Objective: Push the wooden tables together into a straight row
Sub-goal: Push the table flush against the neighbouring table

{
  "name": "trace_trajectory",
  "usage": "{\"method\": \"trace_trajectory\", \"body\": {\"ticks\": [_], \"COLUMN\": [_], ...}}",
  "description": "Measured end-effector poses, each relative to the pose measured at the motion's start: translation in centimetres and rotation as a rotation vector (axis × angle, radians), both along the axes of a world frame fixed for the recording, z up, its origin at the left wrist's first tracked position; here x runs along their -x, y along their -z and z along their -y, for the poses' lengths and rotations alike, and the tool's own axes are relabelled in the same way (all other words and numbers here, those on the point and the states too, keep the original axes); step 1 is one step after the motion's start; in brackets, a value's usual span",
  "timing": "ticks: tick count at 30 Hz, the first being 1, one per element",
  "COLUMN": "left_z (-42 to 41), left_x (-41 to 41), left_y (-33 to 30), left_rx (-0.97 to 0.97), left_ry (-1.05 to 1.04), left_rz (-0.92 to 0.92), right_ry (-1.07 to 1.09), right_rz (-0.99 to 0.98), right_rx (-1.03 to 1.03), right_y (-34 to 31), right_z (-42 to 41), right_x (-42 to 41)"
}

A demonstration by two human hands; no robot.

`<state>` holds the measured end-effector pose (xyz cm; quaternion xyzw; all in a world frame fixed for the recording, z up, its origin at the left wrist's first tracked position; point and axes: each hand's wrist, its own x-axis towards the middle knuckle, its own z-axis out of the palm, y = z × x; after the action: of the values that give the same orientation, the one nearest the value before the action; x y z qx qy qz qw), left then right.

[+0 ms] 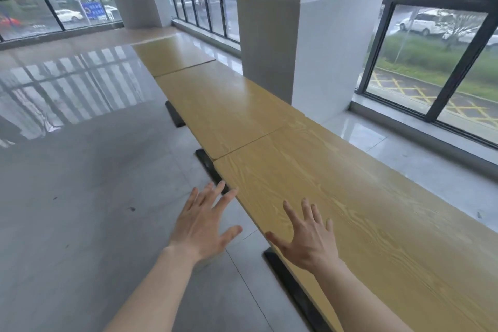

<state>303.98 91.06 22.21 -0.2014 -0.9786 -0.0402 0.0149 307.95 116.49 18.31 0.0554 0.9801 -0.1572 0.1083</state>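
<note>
my left hand [200, 226] and right hand [310, 234] hover spread wide, holding nothing, at the near table [350, 197] edge. it sits butted to the middle table [223, 108] beyond, far table [169, 54] past that. i judge the row nearly joined; next, palms down to nudge the near table's edge flush.

Three wooden tables stand end to end: the nearest tabletop [377, 224], the middle tabletop [223, 105] beyond it, the far tabletop [169, 55] behind. A pillar [296, 35] stands right of the middle one, seemingly touching. Left hand [200, 226] hovers over the floor [80, 224]; right hand [310, 237] over the nearest edge.
</note>
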Motion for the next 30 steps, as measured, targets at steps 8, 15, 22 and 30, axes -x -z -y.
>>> {"method": "trace_trajectory", "body": {"ticks": [8,15,22,30], "left_z": [7.6,9.8,6.8,5.0], "left_x": [15.5,26.2,35.1,39.2], "left_y": [3.0,7.0,11.2,17.3], "left_rx": [-0.02,-0.043,-0.077,-0.007], "left_ry": [0.262,0.515,0.647,0.808], "left_rz": [0.055,0.139,0.15,0.215], "right_ry": [0.251,0.483,0.637,0.772], "right_rz": [0.048,0.158,0.216,0.321], "right_rx": [-0.053,-0.078,-0.083,-0.101], "right_y": [2.2,4.6,8.7,15.1], "right_z": [8.8,14.1,13.0,13.9], "right_x": [8.3,13.2,18.6,19.1]}}
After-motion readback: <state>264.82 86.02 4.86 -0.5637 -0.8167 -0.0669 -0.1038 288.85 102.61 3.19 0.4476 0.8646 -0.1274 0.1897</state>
